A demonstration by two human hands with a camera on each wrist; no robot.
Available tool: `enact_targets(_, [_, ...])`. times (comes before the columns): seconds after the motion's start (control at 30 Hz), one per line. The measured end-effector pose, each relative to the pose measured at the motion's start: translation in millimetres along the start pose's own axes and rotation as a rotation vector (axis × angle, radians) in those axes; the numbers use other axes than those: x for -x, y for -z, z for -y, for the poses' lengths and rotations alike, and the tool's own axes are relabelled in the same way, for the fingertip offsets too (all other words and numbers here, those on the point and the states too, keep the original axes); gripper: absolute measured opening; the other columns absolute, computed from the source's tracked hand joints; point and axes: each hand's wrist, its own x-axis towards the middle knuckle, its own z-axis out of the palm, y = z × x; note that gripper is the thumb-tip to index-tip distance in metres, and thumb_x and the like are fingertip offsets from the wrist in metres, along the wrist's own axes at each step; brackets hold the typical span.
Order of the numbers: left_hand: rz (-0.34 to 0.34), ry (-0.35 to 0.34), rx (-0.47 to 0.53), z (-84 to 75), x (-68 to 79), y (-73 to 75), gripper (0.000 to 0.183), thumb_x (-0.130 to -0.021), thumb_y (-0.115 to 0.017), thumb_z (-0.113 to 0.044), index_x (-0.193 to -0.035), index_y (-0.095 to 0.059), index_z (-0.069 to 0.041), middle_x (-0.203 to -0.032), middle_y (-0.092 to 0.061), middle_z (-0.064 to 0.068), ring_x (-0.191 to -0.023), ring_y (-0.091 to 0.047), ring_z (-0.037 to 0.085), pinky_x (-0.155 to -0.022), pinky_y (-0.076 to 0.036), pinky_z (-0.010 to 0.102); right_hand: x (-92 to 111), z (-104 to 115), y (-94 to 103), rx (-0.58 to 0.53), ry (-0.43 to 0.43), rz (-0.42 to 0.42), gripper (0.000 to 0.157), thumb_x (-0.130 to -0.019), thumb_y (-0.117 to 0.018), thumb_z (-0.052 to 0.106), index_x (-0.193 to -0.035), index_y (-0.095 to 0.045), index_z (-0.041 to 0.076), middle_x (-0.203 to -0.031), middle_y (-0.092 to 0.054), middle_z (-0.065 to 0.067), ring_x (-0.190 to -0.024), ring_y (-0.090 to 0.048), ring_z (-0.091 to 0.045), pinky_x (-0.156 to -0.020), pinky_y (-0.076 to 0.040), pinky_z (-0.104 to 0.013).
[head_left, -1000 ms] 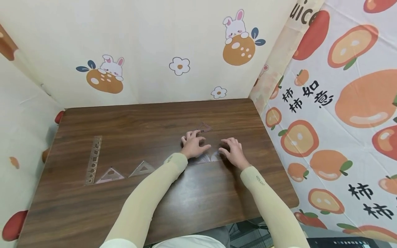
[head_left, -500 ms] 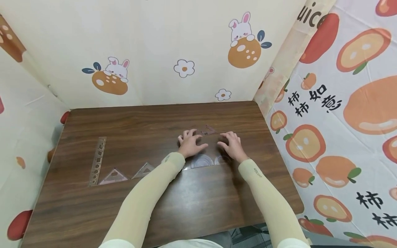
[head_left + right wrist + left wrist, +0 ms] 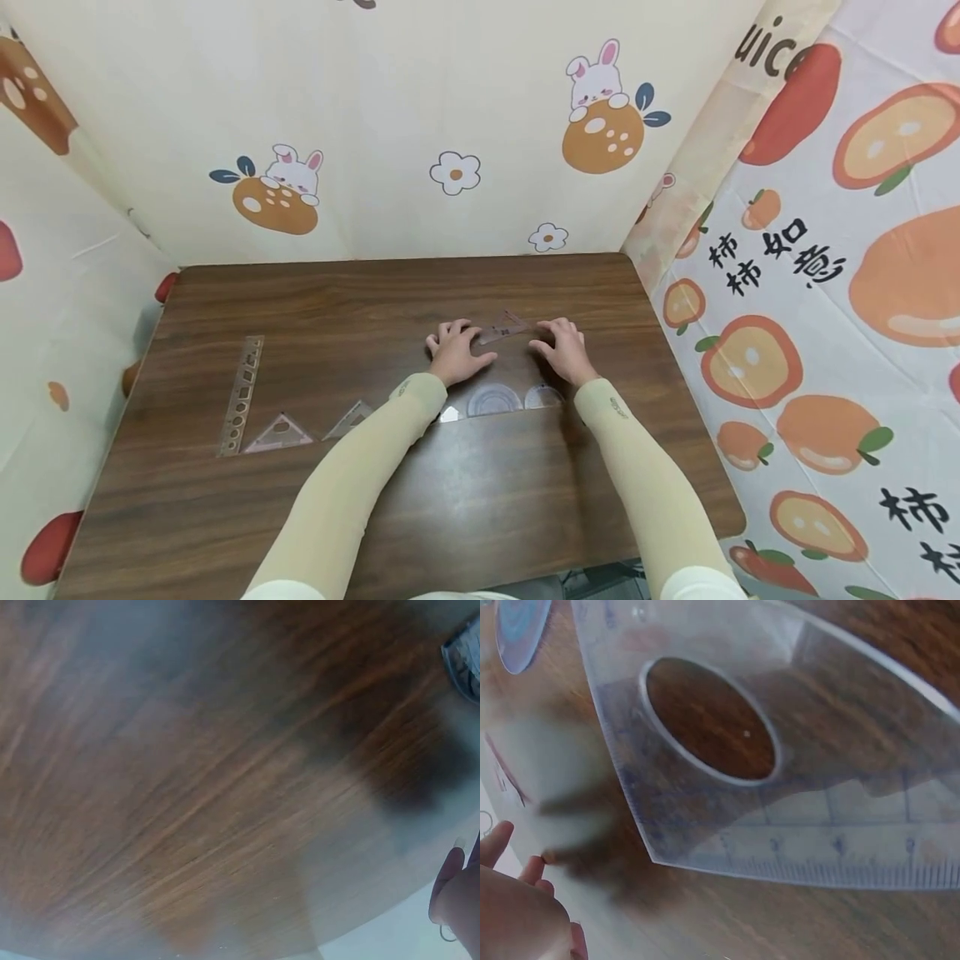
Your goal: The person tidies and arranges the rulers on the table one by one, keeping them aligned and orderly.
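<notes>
In the head view, a small pinkish clear set square (image 3: 501, 332) lies on the table between my hands. My left hand (image 3: 455, 354) is by its left end, fingers spread and thumb out. My right hand (image 3: 567, 354) is beside its right tip, thumb and fingers apart; whether the fingertips touch it I cannot tell. In front of the hands lie two clear protractors, a larger one (image 3: 492, 401) and a smaller one (image 3: 542, 397). Large in the left wrist view is a clear set square (image 3: 832, 787) with an oval hole; my left sleeve mostly hides it in the head view.
On the left of the brown wooden table (image 3: 420, 517) lie a clear ruler (image 3: 242, 396) with cut-out shapes, a pinkish set square (image 3: 279, 434) and another clear set square (image 3: 350, 418). Printed cloth walls (image 3: 390, 125) stand at the back and both sides.
The small pinkish set square between my hands has turned, its long edge now slanting between them. Both hands have moved only slightly. The head view has tilted up and shifted left a little.
</notes>
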Motion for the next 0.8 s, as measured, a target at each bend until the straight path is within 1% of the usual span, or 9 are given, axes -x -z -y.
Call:
enact_targets(0.2, [-0.047,0.035,0.001,5.4,-2.6,1.0,0.060,-0.089,-0.079,-0.043,-0.139,-0.064,-0.013,-0.156,-0.044,0.009,-0.142,-0.033,0.036,-0.108,-0.017,0.062,-12,2,-5.7,-0.009,-0.004,-0.002,0.053,-0.097,-0.071,0.034,-0.141,-0.061,0.005,-0.136,-0.057,-0.018,-0.128,-0.048,-0.038,-0.111,-0.029,-0.056])
enact_targets(0.3, [-0.095,0.046,-0.004,6.9,-3.8,-3.8,0.054,-0.088,-0.082,-0.040,-0.133,-0.069,-0.014,-0.153,-0.047,0.008,-0.141,-0.035,0.036,-0.106,-0.019,0.062,-16,2,-9.9,-0.009,-0.025,0.002,0.054,-0.097,-0.071,0.035,-0.142,-0.061,0.006,-0.137,-0.057,-0.017,-0.128,-0.048,-0.038,-0.111,-0.029,-0.056])
enact_targets(0.4, [-0.150,0.069,0.011,2.8,-4.2,-12.0,0.048,-0.086,-0.084,-0.037,-0.127,-0.073,-0.015,-0.150,-0.050,0.007,-0.139,-0.038,0.036,-0.105,-0.021,0.062,-16,0,-13.9,-0.019,-0.055,-0.011,0.053,-0.097,-0.071,0.035,-0.142,-0.061,0.008,-0.135,-0.056,-0.016,-0.127,-0.047,-0.037,-0.111,-0.028,-0.056])
enact_targets(0.5, [-0.196,0.107,0.037,-4.4,-4.5,-20.5,0.042,-0.085,-0.085,-0.035,-0.122,-0.077,-0.018,-0.149,-0.052,0.005,-0.138,-0.040,0.035,-0.104,-0.023,0.061,-15,0,-17.0,-0.055,-0.087,-0.048,0.049,-0.096,-0.072,0.032,-0.139,-0.064,0.009,-0.131,-0.056,-0.016,-0.124,-0.047,-0.037,-0.111,-0.025,-0.056])
enact_targets(0.6, [-0.235,0.150,0.061,-9.5,-4.8,-25.8,0.032,-0.084,-0.085,-0.033,-0.113,-0.081,-0.019,-0.148,-0.054,0.003,-0.138,-0.041,0.034,-0.104,-0.024,0.059,-14,1,-21.2,-0.093,-0.114,-0.078,0.042,-0.096,-0.074,0.030,-0.133,-0.069,0.010,-0.127,-0.057,-0.015,-0.121,-0.047,-0.036,-0.110,-0.024,-0.056])
enact_targets(0.7, [-0.284,0.175,0.092,-12.1,-5.0,-26.0,0.022,-0.083,-0.087,-0.029,-0.102,-0.084,-0.018,-0.147,-0.057,0.003,-0.136,-0.043,0.034,-0.104,-0.024,0.059,-15,4,-25.5,-0.114,-0.135,-0.093,0.035,-0.096,-0.073,0.030,-0.125,-0.073,0.011,-0.126,-0.057,-0.014,-0.121,-0.047,-0.036,-0.111,-0.024,-0.056])
enact_targets(0.8, [-0.320,0.178,0.101,-12.3,-5.1,-23.9,0.018,-0.081,-0.088,-0.026,-0.095,-0.085,-0.015,-0.145,-0.059,0.005,-0.134,-0.045,0.034,-0.103,-0.025,0.059,-17,8,-28.4,-0.133,-0.146,-0.098,0.031,-0.096,-0.073,0.029,-0.120,-0.075,0.010,-0.127,-0.057,-0.015,-0.122,-0.046,-0.037,-0.113,-0.023,-0.056])
